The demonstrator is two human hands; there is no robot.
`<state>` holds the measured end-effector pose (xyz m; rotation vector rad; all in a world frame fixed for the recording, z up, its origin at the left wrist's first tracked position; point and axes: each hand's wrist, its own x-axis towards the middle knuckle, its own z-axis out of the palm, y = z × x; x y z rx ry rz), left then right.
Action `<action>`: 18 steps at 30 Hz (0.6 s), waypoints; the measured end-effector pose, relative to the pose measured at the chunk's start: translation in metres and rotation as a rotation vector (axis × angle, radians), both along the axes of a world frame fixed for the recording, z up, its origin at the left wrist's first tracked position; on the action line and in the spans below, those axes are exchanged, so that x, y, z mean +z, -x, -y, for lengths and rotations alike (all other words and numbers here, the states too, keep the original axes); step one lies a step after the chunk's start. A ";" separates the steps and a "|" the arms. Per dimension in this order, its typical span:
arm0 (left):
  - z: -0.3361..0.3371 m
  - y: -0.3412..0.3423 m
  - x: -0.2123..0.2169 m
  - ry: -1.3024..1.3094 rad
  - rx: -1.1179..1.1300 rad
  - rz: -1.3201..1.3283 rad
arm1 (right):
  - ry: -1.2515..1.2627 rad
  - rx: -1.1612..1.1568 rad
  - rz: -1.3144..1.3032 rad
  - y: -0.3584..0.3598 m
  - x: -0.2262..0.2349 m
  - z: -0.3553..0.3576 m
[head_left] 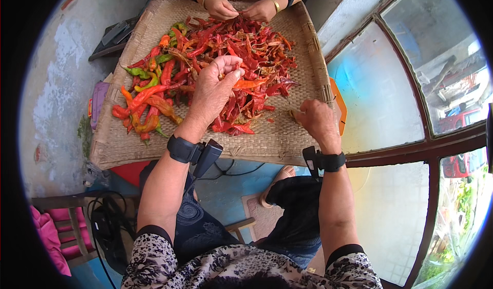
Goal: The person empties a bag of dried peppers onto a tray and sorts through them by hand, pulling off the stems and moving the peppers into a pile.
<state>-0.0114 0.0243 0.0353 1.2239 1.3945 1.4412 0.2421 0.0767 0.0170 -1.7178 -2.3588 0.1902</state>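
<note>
A scuffed, pale bluish wall (56,83) stands at nine o'clock and a framed window (377,83) at three, with a wide woven tray (272,142) between them. A red chilli (238,66) is in the left hand (218,86), over the middle of the tray; the fingertips are together on it and only a sliver shows, so its long axis cannot be told. An orange chilli (250,83) lies right by the thumb, at three o'clock, its length running roughly from nine to three; the left hand is clearly the nearer. The right hand (316,122) is at four o'clock from the left, by the tray's side, its fingertips seemingly pinched on a small brownish bit (294,115), too blurred to name. Between the two hands lies the edge of a heap of dried chillies (245,106). Plump red chillies (136,101) sit between eight and nine o'clock from the left hand, green chillies (137,72) between nine and ten. A co-worker's hands (262,11) are near twelve, beyond the heap and well apart from both
</note>
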 end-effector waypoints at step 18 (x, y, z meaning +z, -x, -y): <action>0.003 0.001 -0.005 -0.063 -0.164 0.097 | -0.716 -0.159 -0.362 -0.020 0.013 -0.020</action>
